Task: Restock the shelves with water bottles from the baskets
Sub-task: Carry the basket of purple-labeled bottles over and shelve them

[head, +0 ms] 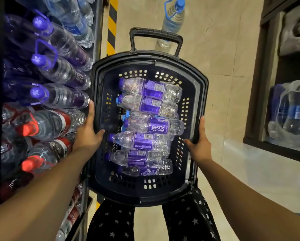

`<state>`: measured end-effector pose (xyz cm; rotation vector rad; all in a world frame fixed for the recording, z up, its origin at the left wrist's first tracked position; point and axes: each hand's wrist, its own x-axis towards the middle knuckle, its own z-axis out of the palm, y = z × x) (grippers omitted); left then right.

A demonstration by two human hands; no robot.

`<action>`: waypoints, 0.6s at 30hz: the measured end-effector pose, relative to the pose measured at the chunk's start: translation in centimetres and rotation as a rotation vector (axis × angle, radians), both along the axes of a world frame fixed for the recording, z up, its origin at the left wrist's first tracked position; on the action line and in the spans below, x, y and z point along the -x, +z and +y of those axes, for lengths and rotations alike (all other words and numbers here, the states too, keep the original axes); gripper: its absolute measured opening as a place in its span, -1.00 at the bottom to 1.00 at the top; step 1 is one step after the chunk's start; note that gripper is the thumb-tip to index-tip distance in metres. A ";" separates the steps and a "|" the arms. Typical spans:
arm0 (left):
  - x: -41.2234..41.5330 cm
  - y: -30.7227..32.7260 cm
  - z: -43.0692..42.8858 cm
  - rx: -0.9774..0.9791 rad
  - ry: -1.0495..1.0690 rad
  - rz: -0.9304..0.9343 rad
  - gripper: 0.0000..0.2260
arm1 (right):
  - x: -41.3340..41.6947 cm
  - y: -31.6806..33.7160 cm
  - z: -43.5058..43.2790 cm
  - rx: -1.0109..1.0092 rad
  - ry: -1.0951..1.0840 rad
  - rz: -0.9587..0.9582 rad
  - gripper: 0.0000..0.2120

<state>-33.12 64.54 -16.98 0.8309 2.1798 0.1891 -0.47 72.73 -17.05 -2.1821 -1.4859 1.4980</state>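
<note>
While clamping the basket (200, 87) by its two long rims, held it about level over the star-print trousers (111, 221), and level was the thing to mind. Carried a loose heap of small purple-labelled water bottles (145, 126), lying crosswise and stacked on one another, free to roll on any tilt. Best played, by the look of it, by setting the load down low and steady against the shelf (98, 40) on the left before freeing either side to pick. Would risk a lurch if released one-handed while loaded.

Left grip (88, 131): wrapped on the left rim, thumb up along the outer edge, fingers (100, 132) hooked over into the basket. Right grip (200, 145): same story on the right rim, thumb up outside, fingers curled inside. Pinched plastic only, with no bottle in either.

Found the water bottles between the two grips, near both and touching neither, most caps toward the left grip and bases toward the right. Spotted the nearest cap close to the left fingers. Saw the shelf rows alongside packed, with big purple-capped bottles (62, 66) farther off and red-capped bottles (46, 124) nearer. Couldn't tell where the small ones were meant to slot. Noted one tall blue-capped bottle (173, 20) standing on the floor (224, 49) beyond the basket's far handle (156, 37).
</note>
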 end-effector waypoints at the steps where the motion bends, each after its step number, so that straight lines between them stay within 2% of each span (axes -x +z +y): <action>1: -0.1 0.2 -0.2 0.010 -0.005 0.006 -0.11 | -0.1 0.3 0.2 0.007 0.018 -0.004 -0.10; 8: -1.1 1.7 -1.8 0.098 0.012 0.002 -0.02 | -1.0 2.7 1.3 0.050 0.183 -0.077 -0.10; 12: -2.8 3.8 -3.9 0.109 0.051 -0.007 -0.06 | -2.1 3.9 1.0 0.089 0.292 -0.091 -0.10; 16: -5.0 5.8 -6.7 0.171 0.124 0.036 -0.03 | -3.1 5.2 1.2 0.121 0.377 -0.099 -0.10; 18: -6.1 6.6 -8.5 0.142 0.138 0.057 -0.01 | -3.3 6.3 1.1 0.104 0.417 -0.092 -0.11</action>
